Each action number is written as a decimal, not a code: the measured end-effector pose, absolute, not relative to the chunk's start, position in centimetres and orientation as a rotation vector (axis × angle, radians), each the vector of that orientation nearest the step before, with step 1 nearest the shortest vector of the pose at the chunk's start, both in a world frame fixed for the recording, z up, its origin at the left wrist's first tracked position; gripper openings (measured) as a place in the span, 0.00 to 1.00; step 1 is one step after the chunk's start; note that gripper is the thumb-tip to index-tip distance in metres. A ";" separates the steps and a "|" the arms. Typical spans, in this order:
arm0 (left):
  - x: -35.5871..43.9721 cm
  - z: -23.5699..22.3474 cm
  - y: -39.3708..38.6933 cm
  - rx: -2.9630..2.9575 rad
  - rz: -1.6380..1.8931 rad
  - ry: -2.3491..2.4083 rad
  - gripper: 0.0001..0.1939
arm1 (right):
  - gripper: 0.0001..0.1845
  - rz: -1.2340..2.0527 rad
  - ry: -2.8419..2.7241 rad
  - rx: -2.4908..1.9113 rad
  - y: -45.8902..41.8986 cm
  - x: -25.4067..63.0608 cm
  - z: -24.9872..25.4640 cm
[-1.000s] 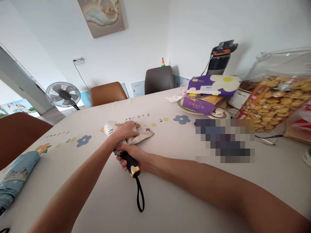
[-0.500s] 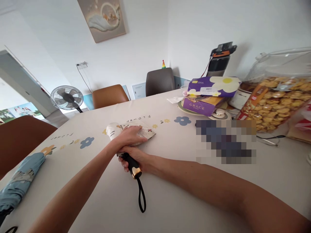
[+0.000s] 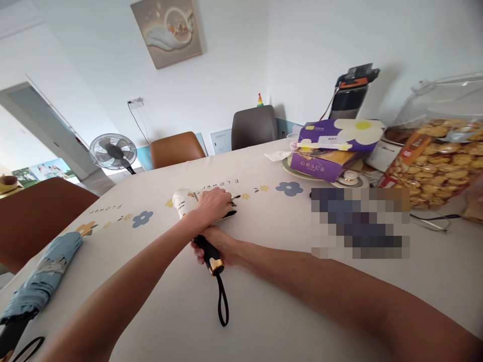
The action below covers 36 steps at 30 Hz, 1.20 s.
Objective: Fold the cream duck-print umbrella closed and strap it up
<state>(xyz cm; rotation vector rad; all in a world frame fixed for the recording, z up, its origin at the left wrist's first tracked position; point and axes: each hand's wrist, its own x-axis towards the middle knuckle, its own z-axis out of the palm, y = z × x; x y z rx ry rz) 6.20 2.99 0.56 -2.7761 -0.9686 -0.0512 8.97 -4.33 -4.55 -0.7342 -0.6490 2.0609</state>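
Observation:
A folded white patterned umbrella [image 3: 183, 201] lies on the table's flowered cloth [image 3: 264, 281]. My right hand [image 3: 221, 246] is closed round its black handle [image 3: 210, 253], whose gold end and black wrist strap [image 3: 223, 306] point toward me. My left hand [image 3: 212, 205] presses down on the bunched canopy, fingers wrapped over the fabric and hiding most of it.
A folded blue umbrella [image 3: 41, 281] lies at the table's left edge. At the right stand a purple box [image 3: 332, 146] on a plate, a big jar of snacks [image 3: 437, 151] and a dark bottle [image 3: 352, 95]. Chairs [image 3: 177, 148] and a fan [image 3: 113, 151] are behind.
My left hand has slid along the canopy toward the right, flattening and covering more of the fabric. The right hand keeps its hold on the handle. The view has shifted slightly.

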 end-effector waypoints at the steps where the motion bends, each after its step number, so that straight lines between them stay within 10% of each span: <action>1: 6.4 0.5 3.1 -2.763 -0.104 -1.007 0.09 | 0.05 2.045 -0.655 -0.723 -4.3 8.9 -4.7; 18: -2.9 1.9 2.2 -2.439 -1.998 -1.946 0.13 | 0.07 2.016 -0.596 -0.766 -4.7 8.8 -4.3; 36: -8.9 -0.8 0.0 -2.508 -2.023 -2.304 0.18 | 0.10 1.901 -0.627 -0.812 -4.8 8.6 -4.2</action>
